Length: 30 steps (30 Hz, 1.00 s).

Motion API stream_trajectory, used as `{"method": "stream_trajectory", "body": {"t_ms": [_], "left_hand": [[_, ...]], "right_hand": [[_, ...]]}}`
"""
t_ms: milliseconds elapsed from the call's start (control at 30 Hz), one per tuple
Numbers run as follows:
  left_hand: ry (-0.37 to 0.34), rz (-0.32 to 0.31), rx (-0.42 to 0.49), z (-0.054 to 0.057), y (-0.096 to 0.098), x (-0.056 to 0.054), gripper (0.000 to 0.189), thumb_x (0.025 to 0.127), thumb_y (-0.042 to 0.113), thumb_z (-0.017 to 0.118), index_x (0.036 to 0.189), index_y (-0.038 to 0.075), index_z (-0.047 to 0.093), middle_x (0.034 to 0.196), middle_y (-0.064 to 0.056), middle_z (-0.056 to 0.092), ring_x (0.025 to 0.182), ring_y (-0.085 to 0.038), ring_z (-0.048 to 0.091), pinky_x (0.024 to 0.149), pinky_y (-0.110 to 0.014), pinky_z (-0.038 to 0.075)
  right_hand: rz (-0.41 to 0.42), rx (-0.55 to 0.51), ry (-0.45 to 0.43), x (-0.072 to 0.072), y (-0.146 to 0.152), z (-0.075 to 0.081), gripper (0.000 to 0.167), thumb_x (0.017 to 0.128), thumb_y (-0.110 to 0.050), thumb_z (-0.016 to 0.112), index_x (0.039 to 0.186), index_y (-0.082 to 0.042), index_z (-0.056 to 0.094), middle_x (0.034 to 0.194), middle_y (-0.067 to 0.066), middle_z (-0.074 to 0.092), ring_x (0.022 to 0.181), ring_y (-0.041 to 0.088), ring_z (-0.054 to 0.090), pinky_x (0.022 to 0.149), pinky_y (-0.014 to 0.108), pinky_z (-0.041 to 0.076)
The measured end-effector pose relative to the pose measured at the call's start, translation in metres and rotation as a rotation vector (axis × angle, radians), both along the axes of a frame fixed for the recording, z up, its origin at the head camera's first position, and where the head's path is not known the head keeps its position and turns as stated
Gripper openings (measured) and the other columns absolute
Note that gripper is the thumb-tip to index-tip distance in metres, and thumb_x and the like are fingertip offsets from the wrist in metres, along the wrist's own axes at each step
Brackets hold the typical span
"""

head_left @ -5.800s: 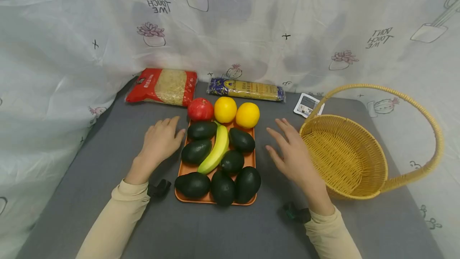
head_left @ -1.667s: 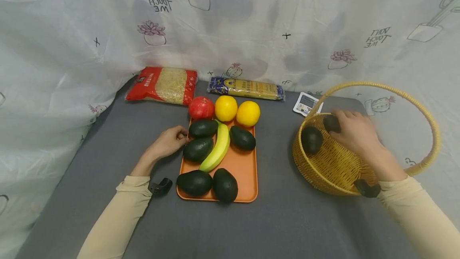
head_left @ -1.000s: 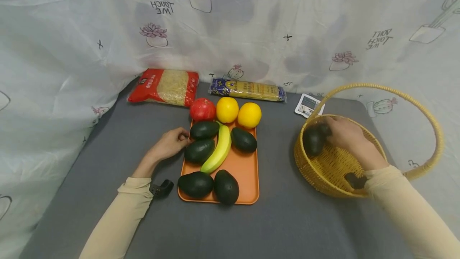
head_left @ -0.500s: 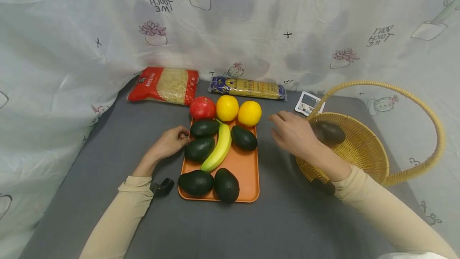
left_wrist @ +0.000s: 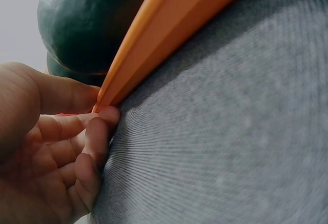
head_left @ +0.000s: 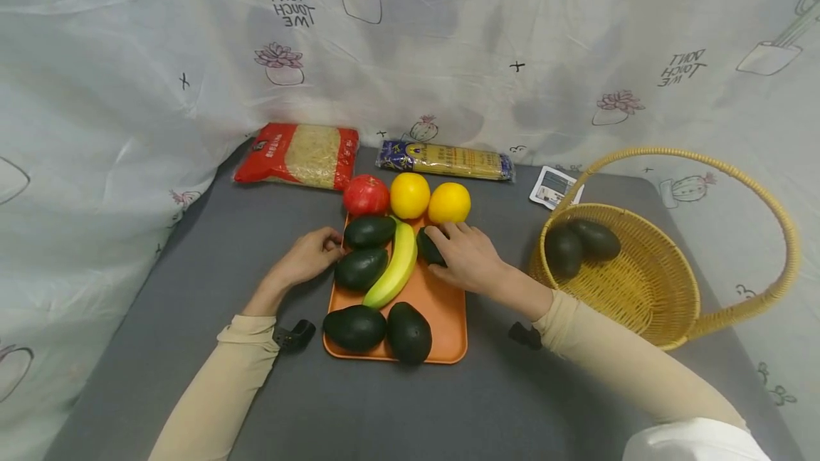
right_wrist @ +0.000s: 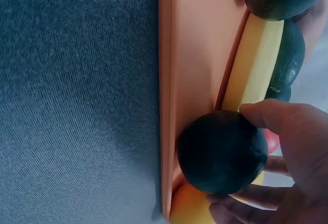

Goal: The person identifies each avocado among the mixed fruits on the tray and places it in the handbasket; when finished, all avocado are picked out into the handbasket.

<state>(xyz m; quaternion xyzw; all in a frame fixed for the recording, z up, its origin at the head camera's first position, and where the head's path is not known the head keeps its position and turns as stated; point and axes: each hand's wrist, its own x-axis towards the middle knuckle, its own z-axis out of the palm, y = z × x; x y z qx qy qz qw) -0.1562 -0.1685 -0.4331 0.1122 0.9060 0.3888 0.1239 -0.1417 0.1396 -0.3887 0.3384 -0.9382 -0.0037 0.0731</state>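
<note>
My left hand (head_left: 309,256) pinches the left rim of the orange tray (head_left: 442,311) between thumb and fingers, as the left wrist view shows up close. My right hand (head_left: 470,260) has its thumb and fingers around a dark green avocado (right_wrist: 221,152) at the tray's right side, partly covered by the hand in the head view. A yellow banana (head_left: 393,269) lies slantwise mid-tray. Left of it are two avocados, the upper one (head_left: 369,231) and the lower one (head_left: 361,269). Two more, a left one (head_left: 355,328) and a right one (head_left: 408,333), lie along the near edge.
A wicker basket (head_left: 634,297) with a tall handle stands at right, holding two avocados (head_left: 596,239). A red pomegranate (head_left: 366,195) and two yellow-orange round fruits (head_left: 410,195) sit at the tray's far end. Behind are a red bag (head_left: 301,155), a noodle pack (head_left: 446,160) and a white card (head_left: 555,188).
Two avocados have gone from the tray's right side into the basket. My right hand has come back left from the basket to another avocado. The left hand has taken the tray's rim.
</note>
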Motion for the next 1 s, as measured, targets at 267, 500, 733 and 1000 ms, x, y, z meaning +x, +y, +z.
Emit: {"method": "stream_trajectory", "body": {"t_ms": [267,500,733,1000], "left_hand": [[-0.009,0.002,0.010,-0.004,0.002,0.002,0.028,0.094,0.014,0.058,0.115,-0.004,0.061,0.090,-0.015,0.069,0.074,-0.017,0.059,0.068,-0.027,0.043],[0.002,-0.008,0.009,-0.002,0.000,-0.002,0.028,0.095,0.013,0.056,0.117,-0.005,0.061,0.091,-0.015,0.070,0.076,-0.017,0.061,0.069,-0.027,0.043],[0.011,-0.017,0.004,0.002,-0.002,-0.003,0.029,0.096,0.011,0.055,0.119,-0.006,0.060,0.090,-0.015,0.068,0.073,-0.017,0.058,0.068,-0.028,0.042],[0.013,-0.009,0.005,-0.001,-0.001,-0.002,0.029,0.095,0.012,0.056,0.118,-0.006,0.061,0.090,-0.015,0.068,0.073,-0.017,0.057,0.067,-0.028,0.042]], "right_hand": [[-0.013,-0.104,-0.009,0.007,0.021,0.019,0.057,0.079,-0.033,0.076,0.127,-0.011,0.056,0.101,0.012,0.063,0.080,0.026,0.058,0.068,0.039,0.050],[-0.152,-0.144,0.070,0.020,0.083,0.067,0.062,0.078,-0.035,0.077,0.130,-0.009,0.055,0.111,0.016,0.064,0.089,0.033,0.062,0.071,0.048,0.051],[-0.408,-0.140,0.039,0.024,0.167,0.087,0.064,0.079,-0.028,0.075,0.132,-0.003,0.051,0.116,0.027,0.060,0.093,0.047,0.060,0.070,0.060,0.046],[-0.677,-0.039,-0.180,0.018,0.243,0.075,0.072,0.085,-0.032,0.068,0.134,0.010,0.037,0.111,0.041,0.049,0.089,0.056,0.055,0.059,0.057,0.043]]}}
